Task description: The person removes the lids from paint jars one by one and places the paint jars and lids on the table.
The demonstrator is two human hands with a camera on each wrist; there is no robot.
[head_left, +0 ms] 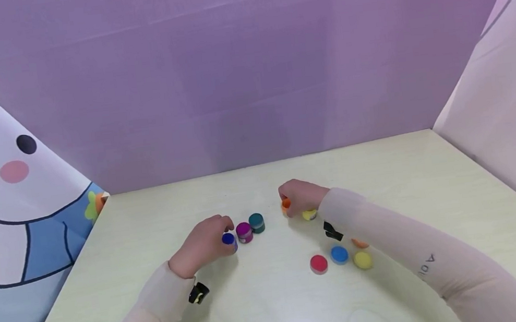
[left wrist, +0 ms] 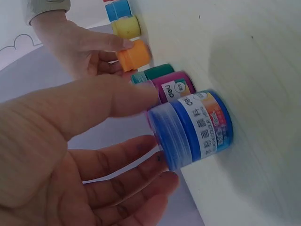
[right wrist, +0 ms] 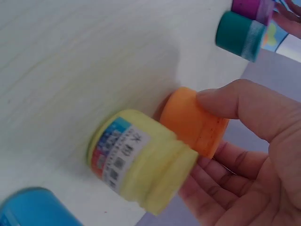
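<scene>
Magenta jar flanks the blue jar left hand grips; yellow jar flanks the orange jar right hand pinches.

The blue jar and purple jar read "deli"; the yellow jar, "水粉".

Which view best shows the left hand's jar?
Left wrist view: the blue jar is large, its label facing the camera. The head view shows it small, partly hidden by the left hand; the right wrist view misses it.
</scene>
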